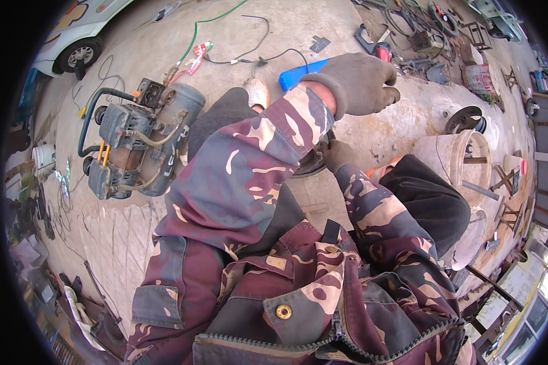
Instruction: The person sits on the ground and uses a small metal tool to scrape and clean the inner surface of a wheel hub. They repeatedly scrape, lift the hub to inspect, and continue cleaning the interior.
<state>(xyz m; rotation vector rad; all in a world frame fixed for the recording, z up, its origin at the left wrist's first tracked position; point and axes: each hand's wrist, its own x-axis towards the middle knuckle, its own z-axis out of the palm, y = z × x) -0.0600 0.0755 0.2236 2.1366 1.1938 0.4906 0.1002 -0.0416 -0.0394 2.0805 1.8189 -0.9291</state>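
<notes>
My left hand (364, 85), in a grey work glove, is reached across to the right with its fingers curled. Whatever it may hold is hidden from this side. My right hand (339, 156), also gloved, is lower and closer to me, its fingers closed at the edge of a dark round wheel-like part (311, 165) between my knees. My left sleeve covers much of that part. Behind my left wrist a flat blue case (291, 79) lies on the floor.
An air compressor (143, 143) stands at my left with a green hose (196, 31) beyond it. To the right are a whitish bucket-like drum (435, 155) and a dark wheel rim (464, 120). Cables and tools (366, 39) lie far right; a parked vehicle's wheel (80, 53) is far left.
</notes>
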